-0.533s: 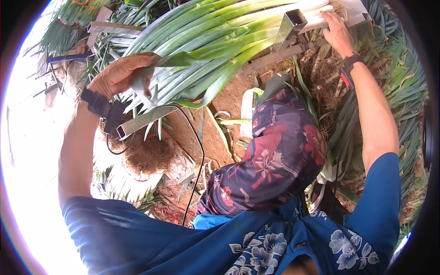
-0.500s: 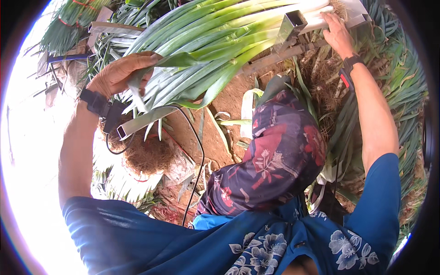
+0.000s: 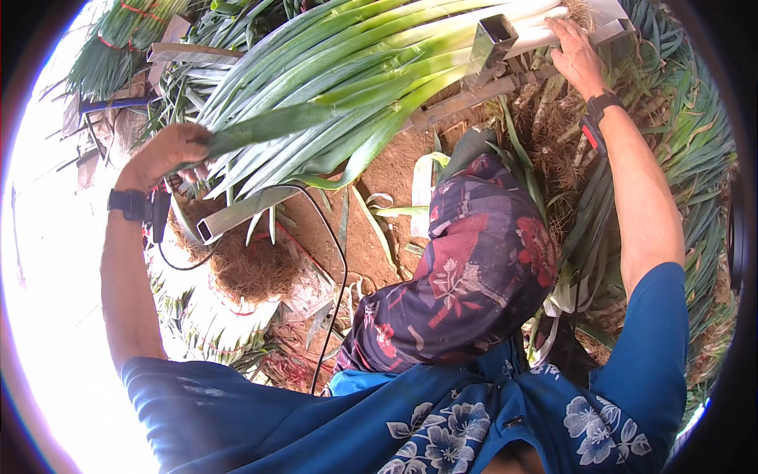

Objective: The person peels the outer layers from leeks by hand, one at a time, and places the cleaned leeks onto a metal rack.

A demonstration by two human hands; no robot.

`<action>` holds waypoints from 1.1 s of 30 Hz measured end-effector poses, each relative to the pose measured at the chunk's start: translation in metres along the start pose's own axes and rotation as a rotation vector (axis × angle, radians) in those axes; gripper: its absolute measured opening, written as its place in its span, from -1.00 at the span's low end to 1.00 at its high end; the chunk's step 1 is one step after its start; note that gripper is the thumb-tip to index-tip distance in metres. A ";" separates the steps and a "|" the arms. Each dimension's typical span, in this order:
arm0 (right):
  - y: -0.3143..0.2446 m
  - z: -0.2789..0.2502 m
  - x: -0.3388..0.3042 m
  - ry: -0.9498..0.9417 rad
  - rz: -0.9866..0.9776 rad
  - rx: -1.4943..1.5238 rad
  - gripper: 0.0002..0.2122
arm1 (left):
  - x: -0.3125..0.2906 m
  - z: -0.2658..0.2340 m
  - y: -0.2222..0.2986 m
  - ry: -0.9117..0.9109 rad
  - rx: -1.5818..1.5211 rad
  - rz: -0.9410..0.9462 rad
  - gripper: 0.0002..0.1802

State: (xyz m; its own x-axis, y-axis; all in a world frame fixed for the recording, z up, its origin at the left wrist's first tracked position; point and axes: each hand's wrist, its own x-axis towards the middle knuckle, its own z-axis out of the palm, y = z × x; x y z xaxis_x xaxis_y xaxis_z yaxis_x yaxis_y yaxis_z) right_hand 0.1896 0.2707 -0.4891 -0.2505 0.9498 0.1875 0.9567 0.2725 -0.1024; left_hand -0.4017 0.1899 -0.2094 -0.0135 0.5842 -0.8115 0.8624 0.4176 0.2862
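Note:
A thick bundle of long green onions (image 3: 339, 75) lies across a metal rack, leaves to the left and white stalks and roots to the upper right. My left hand (image 3: 170, 154) is closed on the tip of one long green onion leaf (image 3: 268, 126), drawn out taut to the left of the bundle. At the white end, my right hand (image 3: 576, 59) has its fingers bent over the nearest stalks, close to the roots. Both wrists carry dark bands; a cable runs from the left one.
Square metal posts (image 3: 493, 39) and a rail (image 3: 249, 217) stick out around the bundle. A root clump (image 3: 253, 265) of another bundle is at lower left. More green onions (image 3: 695, 197) lie along the right. A black cable (image 3: 343, 268) hangs beside my patterned-clothed knee (image 3: 489, 261).
My left hand has moved left and slightly down, and the leaf it holds has gone from folded to stretched straight. My right hand has shifted slightly left along with the view.

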 end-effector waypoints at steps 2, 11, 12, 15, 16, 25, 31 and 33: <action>-0.009 -0.003 -0.001 -0.008 0.017 0.023 -0.45 | -0.007 -0.001 -0.028 -0.044 -0.047 -0.081 -0.59; -0.017 0.003 0.004 0.063 0.002 0.062 -0.45 | -0.043 -0.075 -0.201 0.067 0.615 -0.150 -0.89; -0.013 0.005 0.002 0.053 0.005 0.044 -0.45 | -0.026 -0.082 -0.188 0.085 0.585 -0.182 -0.84; -0.004 -0.008 -0.009 0.032 -0.016 0.000 -0.45 | 0.028 -0.051 -0.073 0.359 0.510 -0.051 -0.73; -0.021 -0.018 -0.009 0.036 0.023 0.090 -0.50 | 0.032 -0.031 -0.026 0.302 0.447 0.096 -0.69; -0.003 -0.003 -0.008 0.115 0.071 -0.016 -0.48 | 0.111 0.155 0.169 0.125 0.652 0.720 -0.51; -0.028 -0.010 -0.005 0.087 0.095 0.084 -0.45 | 0.132 0.160 0.168 0.095 0.617 0.655 -0.57; -0.041 -0.014 -0.002 0.020 0.118 0.056 -0.44 | 0.136 0.167 0.156 0.250 0.674 0.667 -0.55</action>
State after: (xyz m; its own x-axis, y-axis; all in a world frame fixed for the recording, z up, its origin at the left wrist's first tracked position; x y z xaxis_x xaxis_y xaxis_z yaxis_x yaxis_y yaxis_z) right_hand 0.1528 0.2551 -0.4718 -0.1328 0.9727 0.1902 0.9695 0.1674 -0.1792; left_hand -0.1842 0.2185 -0.3602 0.5419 0.7188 -0.4355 0.8392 -0.4911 0.2335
